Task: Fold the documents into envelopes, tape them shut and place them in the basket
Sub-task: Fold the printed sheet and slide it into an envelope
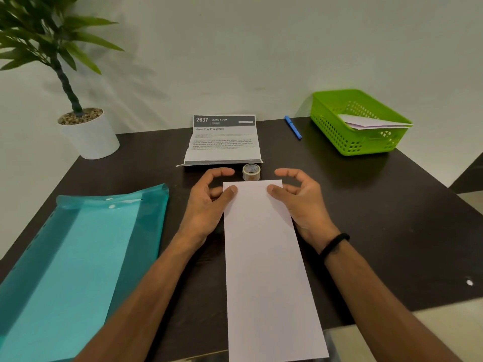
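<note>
1. Currently, the left hand (209, 202) and right hand (300, 199) each pinch a far corner of the folded document (261, 257), thumbs on top; it lies lengthwise at table centre, overhanging the near edge.
2. Risk: uneven corner pull would likely skew the next crease; the overhang could let the strip slide.
3. Count: one tape roll (251, 172) at 12 o'clock, just beyond the document; one green basket (339, 131) at 2 o'clock, holding folded papers; one pen (293, 127).
</note>
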The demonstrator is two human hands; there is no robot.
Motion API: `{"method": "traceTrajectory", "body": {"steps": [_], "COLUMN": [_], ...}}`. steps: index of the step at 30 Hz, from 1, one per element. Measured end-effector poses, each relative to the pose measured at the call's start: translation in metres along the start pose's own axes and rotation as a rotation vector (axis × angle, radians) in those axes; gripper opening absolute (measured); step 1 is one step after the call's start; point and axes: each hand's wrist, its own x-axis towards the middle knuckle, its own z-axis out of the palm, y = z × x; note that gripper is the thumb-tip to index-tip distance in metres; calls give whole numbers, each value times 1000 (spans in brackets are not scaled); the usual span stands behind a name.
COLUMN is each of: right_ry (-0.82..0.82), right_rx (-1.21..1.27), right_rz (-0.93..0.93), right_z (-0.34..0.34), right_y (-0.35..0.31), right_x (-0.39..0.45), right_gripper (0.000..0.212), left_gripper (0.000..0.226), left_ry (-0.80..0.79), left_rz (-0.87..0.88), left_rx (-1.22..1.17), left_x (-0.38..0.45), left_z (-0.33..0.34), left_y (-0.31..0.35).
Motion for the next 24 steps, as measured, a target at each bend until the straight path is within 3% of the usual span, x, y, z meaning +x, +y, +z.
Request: {"method": "traceTrajectory", "body": {"steps": [8,13,18,24], "right_ry": [93,102,-3,7], "right_rx": [2,-85,-213,-267], "right_rz": [38,-24,-86,-101], "right_z": [0,1,8,8], "right_y": [-1,-5,-4,-4], "right_x": [5,-1,-9,-9], "right_gripper": [36,22,34,40], "left_gripper": [36,33,32,24], "left_ry": [5,-12,-69,-121], "left_rz": [-9,14,47,55], "left_rx": [26,35,126,174], "left_x": [3,1,-2,-3], "left_z": [-1,-1,2,2], "left_y": [-3,-2,3,2]}}
